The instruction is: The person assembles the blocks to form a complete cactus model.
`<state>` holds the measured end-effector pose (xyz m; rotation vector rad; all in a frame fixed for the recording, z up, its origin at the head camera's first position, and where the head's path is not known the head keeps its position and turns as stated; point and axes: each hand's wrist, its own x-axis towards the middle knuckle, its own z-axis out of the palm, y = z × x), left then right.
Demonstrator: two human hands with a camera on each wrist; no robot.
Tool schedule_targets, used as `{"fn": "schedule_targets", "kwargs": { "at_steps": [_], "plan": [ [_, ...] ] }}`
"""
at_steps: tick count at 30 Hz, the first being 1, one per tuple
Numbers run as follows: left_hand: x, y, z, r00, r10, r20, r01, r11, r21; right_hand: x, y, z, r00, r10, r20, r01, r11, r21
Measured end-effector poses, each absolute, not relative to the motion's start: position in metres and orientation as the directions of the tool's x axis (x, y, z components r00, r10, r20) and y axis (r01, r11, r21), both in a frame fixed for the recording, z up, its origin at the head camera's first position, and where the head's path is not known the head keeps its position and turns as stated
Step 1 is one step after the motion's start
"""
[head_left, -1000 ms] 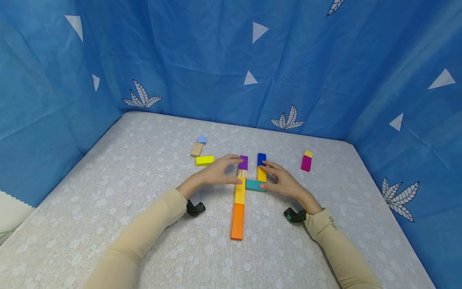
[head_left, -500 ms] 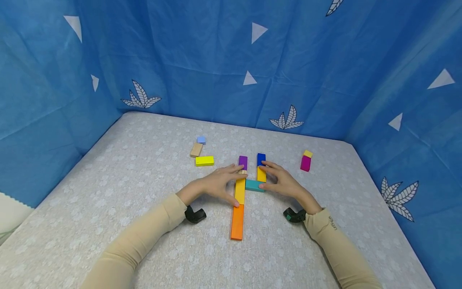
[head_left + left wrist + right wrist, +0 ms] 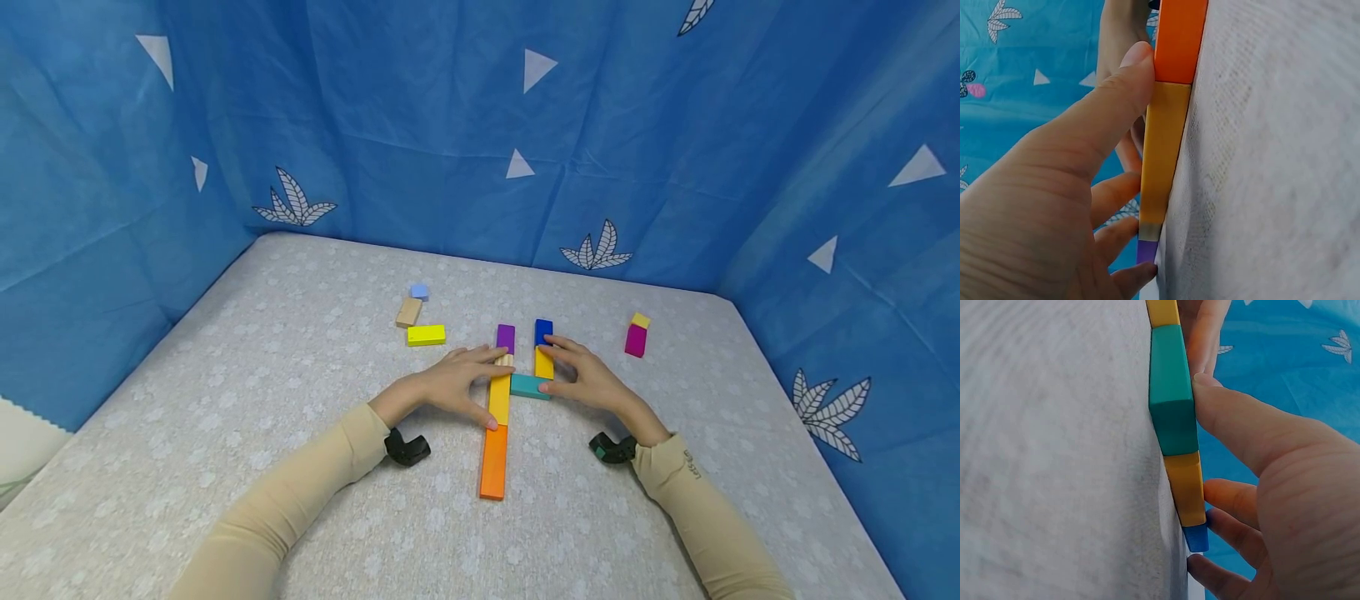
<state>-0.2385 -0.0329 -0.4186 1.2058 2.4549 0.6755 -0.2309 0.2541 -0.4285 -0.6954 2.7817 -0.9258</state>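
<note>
A line of blocks runs away from the person on the table: orange [image 3: 493,467], yellow [image 3: 499,398], a short bare-wood one and purple [image 3: 506,335]. My left hand [image 3: 452,385] rests spread along it, thumb at the orange-yellow seam in the left wrist view, fingers by the wood and purple pieces. A teal block [image 3: 527,386] lies crosswise against the yellow one. From its right end a shorter yellow block [image 3: 543,364] and a dark blue block [image 3: 543,330] extend backward. My right hand [image 3: 591,379] touches this branch, thumb on the teal block's top edge, fingers loosely over the other two.
Left of the line lie a bright yellow block [image 3: 426,335], a beige block [image 3: 408,312] and a light blue one [image 3: 419,292]. Toward the right sit a magenta block [image 3: 636,340] and a pale yellow one [image 3: 640,320]. A blue curtain [image 3: 450,108] encloses the table.
The left hand has come nearer the person and spread wider, its thumb sliding from the yellow block's far end to the orange seam. The right hand and the blocks have stayed in place.
</note>
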Motion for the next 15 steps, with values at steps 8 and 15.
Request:
{"fn": "schedule_targets", "kwargs": {
  "at_steps": [8,15],
  "plan": [
    [-0.2381,-0.0329,-0.4187,-0.597,0.798,-0.079,0.641,0.534,0.551,-0.2309,0.2540,-0.4280,-0.885,-0.464,0.027,-0.386,0.702,-0.598],
    [-0.2391,-0.0328,-0.4223,-0.603,0.794,-0.077,0.637,0.538,0.552,-0.2308,0.2539,-0.4271,-0.884,-0.466,0.035,-0.392,0.700,-0.597]
  ]
}}
